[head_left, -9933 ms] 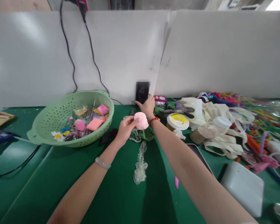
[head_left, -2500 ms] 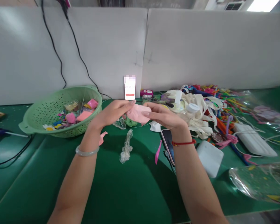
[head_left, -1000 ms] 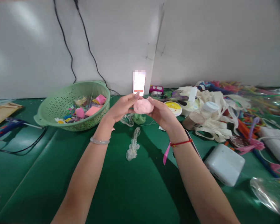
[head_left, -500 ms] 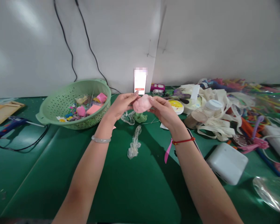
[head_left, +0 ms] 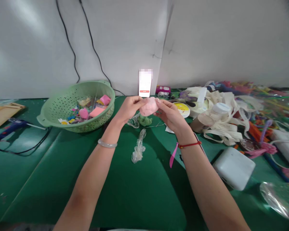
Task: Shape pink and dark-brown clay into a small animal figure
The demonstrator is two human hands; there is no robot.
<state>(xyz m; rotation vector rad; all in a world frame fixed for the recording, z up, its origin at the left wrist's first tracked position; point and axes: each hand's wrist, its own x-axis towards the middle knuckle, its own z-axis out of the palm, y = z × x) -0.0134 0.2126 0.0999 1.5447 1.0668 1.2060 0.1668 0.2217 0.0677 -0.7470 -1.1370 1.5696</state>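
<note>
**Pink clay** [head_left: 148, 106]: held between both hands, above the mat, long axis running crosswise.
**Left hand** [head_left: 128, 109]: narrow grip, fingertips on the clay's left end.
**Right hand** [head_left: 170, 117]: narrow grip, fingertips on its right end; equally near.

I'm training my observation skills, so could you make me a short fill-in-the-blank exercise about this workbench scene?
1. The pink clay sits between the left hand and the right hand, touching ____ of them.
2. The left wrist wears a pale bangle, and the right wrist wears a ____ cord.
3. The perforated colander is ____ in colour.
4. The hot glue gun lies to the ____ of the colander.

Missing words: both; red; green; left.
</note>
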